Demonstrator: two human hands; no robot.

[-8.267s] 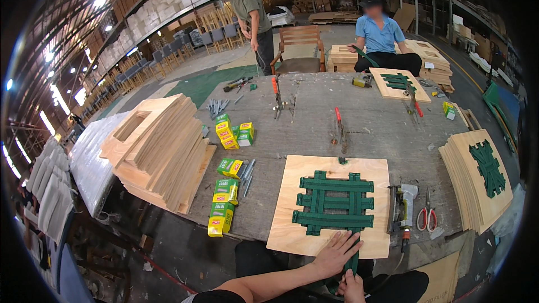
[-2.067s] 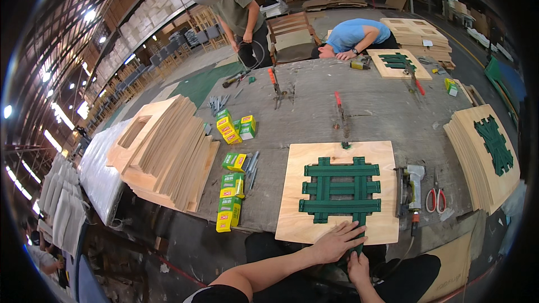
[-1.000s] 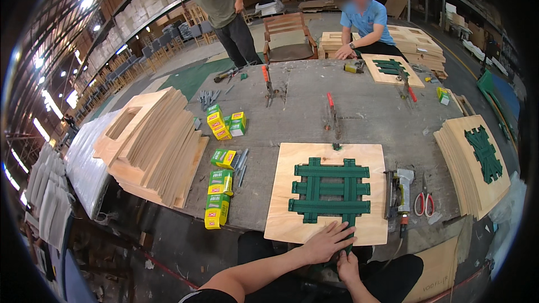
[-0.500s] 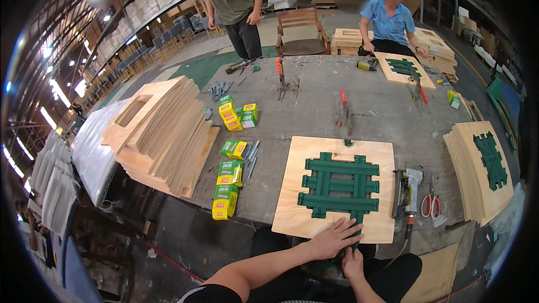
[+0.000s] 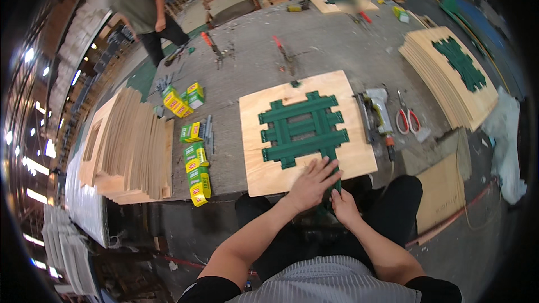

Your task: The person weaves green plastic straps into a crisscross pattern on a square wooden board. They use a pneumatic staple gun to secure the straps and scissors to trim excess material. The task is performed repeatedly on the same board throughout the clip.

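A square plywood board lies at the table's front edge, with green webbing straps woven in a grid over its middle. My left hand lies flat, fingers spread, on the board's near part and touches a strap running toward me. Just past the front edge, my right hand is closed on the loose end of that strap. Right of the board rests a pneumatic staple gun with a hose, and beside it red-handled scissors.
Left stand yellow-green boxes, metal staple strips and a tall stack of plywood frames. Another board stack, topped with a webbed board, is at right. Red-handled pliers lie beyond my board. Two people are across the table.
The view has tilted down and turned, so the scene sits higher and rotated. My left hand still lies on the strap, and my right hand still grips its end.
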